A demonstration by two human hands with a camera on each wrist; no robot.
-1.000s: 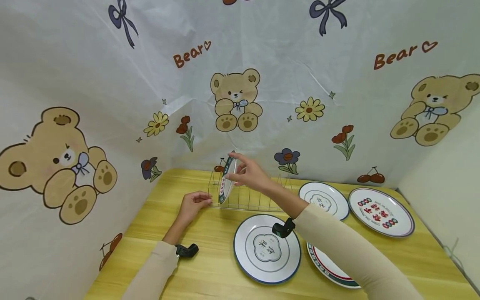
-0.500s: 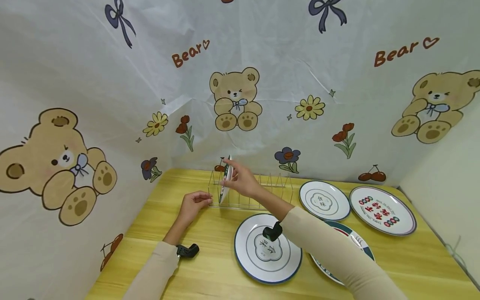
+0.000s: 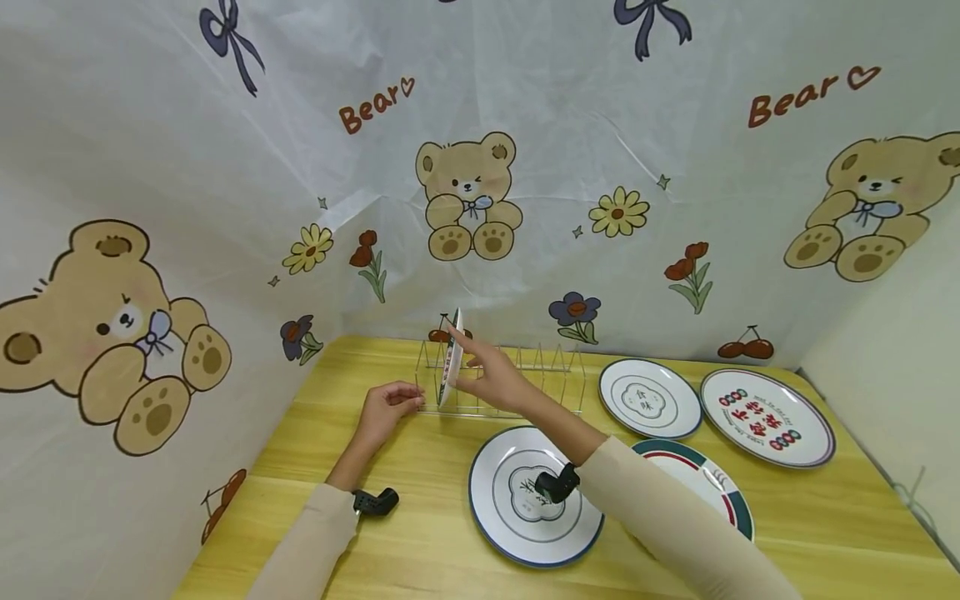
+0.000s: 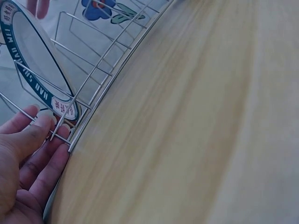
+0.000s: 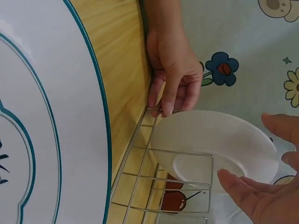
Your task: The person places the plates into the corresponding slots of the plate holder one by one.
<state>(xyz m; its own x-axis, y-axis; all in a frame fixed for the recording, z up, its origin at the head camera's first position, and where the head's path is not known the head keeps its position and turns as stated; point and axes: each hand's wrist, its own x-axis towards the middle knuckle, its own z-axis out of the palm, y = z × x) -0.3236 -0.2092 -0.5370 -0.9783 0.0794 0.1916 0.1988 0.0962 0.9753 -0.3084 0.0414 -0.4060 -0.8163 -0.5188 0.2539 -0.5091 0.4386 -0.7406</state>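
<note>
A white plate with a green lettered rim stands nearly upright near the left end of a wire dish rack. Its plain back, also a white plate, faces the right hand. Thumb and fingers of the left hand pinch the rack's left end wires, clearly seen in the left wrist view. The right hand is at the plate, index finger stretched toward the upper rim and thumb near the back. Those fingers look extended and spread; whether they touch the plate cannot be told.
In front of the rack lies a blue-rimmed plate. A green-and-red-rimmed plate is partly hidden by the right sleeve. Farther right lie a smaller plate and a plate with red characters. A bear-print sheet hangs behind.
The right hand has lowered the plate and brought it from a tilt to nearly upright in the rack; its fingers have then loosened slightly. The left hand has stayed on the rack.
</note>
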